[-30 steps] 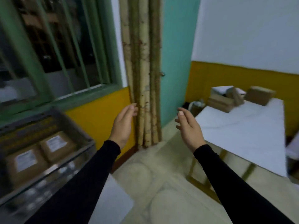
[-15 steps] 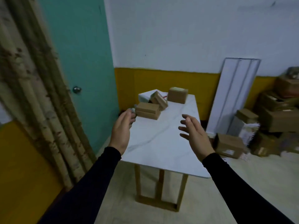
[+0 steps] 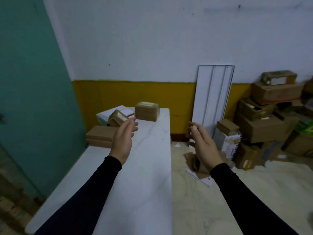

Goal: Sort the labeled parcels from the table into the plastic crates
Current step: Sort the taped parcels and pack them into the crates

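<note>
Several parcels sit at the far end of the white table (image 3: 145, 167): two flat brown boxes stacked (image 3: 99, 136) at the left edge, a tilted small brown parcel (image 3: 117, 117) leaning on a white box (image 3: 105, 115), and a brown carton (image 3: 147, 111) with a label on top. My left hand (image 3: 123, 141) hovers over the table just short of the flat stack, fingers relaxed and empty. My right hand (image 3: 202, 146) is raised past the table's right edge, above the floor, fingers loosely spread, holding nothing. No crate is in view.
A teal door (image 3: 30, 99) stands close on the left. A white panel (image 3: 212, 97) leans on the wall behind the table. Piled cardboard boxes (image 3: 264, 119) fill the right corner, and torn cardboard scraps (image 3: 194, 163) lie on the floor beside the table.
The view has swung right, away from the crate with parcels, and closed in on the table. Both empty hands now reach toward the parcels at its far end.
</note>
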`<state>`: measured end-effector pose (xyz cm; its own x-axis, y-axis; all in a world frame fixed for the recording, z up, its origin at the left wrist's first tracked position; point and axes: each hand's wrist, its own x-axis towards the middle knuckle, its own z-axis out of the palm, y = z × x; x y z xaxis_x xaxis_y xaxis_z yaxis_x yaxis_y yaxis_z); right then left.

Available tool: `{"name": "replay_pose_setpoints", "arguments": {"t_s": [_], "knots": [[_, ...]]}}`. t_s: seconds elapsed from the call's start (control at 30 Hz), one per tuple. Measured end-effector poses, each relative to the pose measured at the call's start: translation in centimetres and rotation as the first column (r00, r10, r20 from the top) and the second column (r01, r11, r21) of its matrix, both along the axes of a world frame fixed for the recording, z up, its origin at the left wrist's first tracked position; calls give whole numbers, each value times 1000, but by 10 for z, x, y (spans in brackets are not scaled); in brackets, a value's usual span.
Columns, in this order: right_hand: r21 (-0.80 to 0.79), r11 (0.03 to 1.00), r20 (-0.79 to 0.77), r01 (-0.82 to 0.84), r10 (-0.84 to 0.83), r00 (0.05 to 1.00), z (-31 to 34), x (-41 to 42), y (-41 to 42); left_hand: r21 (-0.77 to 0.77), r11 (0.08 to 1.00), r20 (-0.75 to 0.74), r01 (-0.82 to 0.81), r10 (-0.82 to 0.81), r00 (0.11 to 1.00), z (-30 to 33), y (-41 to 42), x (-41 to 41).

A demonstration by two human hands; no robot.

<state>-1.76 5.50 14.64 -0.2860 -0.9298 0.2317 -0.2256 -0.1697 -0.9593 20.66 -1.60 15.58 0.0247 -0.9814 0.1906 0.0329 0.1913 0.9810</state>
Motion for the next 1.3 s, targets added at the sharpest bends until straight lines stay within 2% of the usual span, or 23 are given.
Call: {"name": "replay_pose_setpoints", "arguments": {"t_s": [0.17,0.3,0.6,0.77,0.9,1.0,1.07,1.17,1.3], "knots": [[70,996,-113,-59,67,991,7,-99,-70,39,996,-12,-80,80,997,3,-52,-98],[55,985,-54,-163,166,985,12,-137,-140,23,987,31,-157,156,987,4,-98,-129],[102,919,-105,-380,390,915,-2,-141,-323,108,922,-98,-371,382,919,-20,-245,-118],[176,878,-164,-445,472,866,-16,-113,-423,171,866,-45,-470,484,874,-48,-304,-92],[227,812,-185,-538,578,795,-28,-66,-487,242,760,54,-603,610,790,-62,-324,-64],[243,731,-159,-638,679,717,-40,-22,-533,283,649,129,-706,704,699,-86,-336,-35],[259,641,-142,-723,765,628,-51,12,-566,310,572,159,-760,756,635,-98,-345,-22],[293,532,-135,-795,846,516,-73,57,-618,344,459,198,-819,817,542,-110,-367,-15],[348,434,-152,-831,901,407,-94,91,-670,435,358,236,-826,840,489,-119,-403,-26]]}}
